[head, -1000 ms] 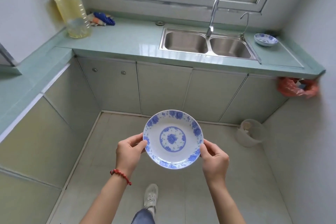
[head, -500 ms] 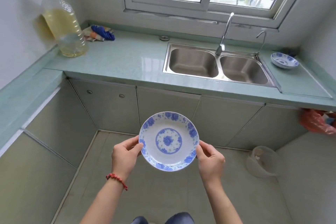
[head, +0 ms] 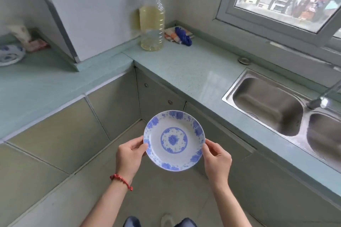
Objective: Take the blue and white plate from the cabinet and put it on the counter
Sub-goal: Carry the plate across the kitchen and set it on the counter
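Note:
I hold the blue and white plate level in front of me, above the floor and below counter height. My left hand grips its left rim and my right hand grips its right rim, thumbs on top. The pale green counter runs in an L, ahead of me and along the left. Closed cabinet doors sit under it in the corner.
A large bottle of yellowish liquid stands in the counter corner beside a folded cloth. A double steel sink lies to the right. Another blue and white dish rests at far left, past a white partition.
My view has swung left and moved closer to the counter corner. The plate stays held in both hands in the same grip. The sink has slid to the right edge.

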`<state>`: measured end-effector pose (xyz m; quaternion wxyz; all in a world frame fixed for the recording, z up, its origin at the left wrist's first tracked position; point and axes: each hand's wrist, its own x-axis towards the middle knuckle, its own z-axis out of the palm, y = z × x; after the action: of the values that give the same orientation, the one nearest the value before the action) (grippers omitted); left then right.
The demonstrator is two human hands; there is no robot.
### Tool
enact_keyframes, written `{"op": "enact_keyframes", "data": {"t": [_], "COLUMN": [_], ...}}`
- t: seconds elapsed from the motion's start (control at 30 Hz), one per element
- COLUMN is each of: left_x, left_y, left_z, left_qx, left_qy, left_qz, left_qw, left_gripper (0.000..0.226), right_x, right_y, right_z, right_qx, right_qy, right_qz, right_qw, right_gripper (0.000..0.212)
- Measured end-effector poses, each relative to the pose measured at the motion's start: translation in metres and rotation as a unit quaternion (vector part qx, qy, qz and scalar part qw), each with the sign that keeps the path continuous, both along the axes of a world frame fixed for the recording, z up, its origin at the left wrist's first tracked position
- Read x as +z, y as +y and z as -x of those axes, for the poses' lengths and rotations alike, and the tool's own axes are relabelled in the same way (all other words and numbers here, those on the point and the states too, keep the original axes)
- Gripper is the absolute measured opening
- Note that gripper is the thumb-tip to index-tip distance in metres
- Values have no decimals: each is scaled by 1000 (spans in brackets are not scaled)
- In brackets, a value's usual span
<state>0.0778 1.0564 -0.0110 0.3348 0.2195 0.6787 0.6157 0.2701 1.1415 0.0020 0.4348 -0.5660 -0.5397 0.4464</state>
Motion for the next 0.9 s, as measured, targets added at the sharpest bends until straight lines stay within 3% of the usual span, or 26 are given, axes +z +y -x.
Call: {"op": "enact_keyframes", "data": {"t": [0.23, 0.5, 0.67, 0.9], "left_x": [-1, -4, -2, -6], "left_y": [-45, -114, -134, -141], "left_z": [17, 56, 96, 196], "left_qx": [176, 367, 412, 420], "left_qy": [14, 15, 18, 20], "left_qz": [26, 44, 35, 28], "left_qw": [984, 929, 910, 907], "left_gripper": [43, 30, 49, 40], "right_x": [3, -1, 0, 1], "right_y": [22, -11, -28, -30], "right_z": [60, 154, 212, 319], "right_qx": [196, 356, 402, 414], "right_qy": [5, -16, -28, -44], "right_qz": [27, 46, 37, 14], "right_qw": [980, 933, 915, 909], "right_gripper": [23, 18, 25, 23]}}
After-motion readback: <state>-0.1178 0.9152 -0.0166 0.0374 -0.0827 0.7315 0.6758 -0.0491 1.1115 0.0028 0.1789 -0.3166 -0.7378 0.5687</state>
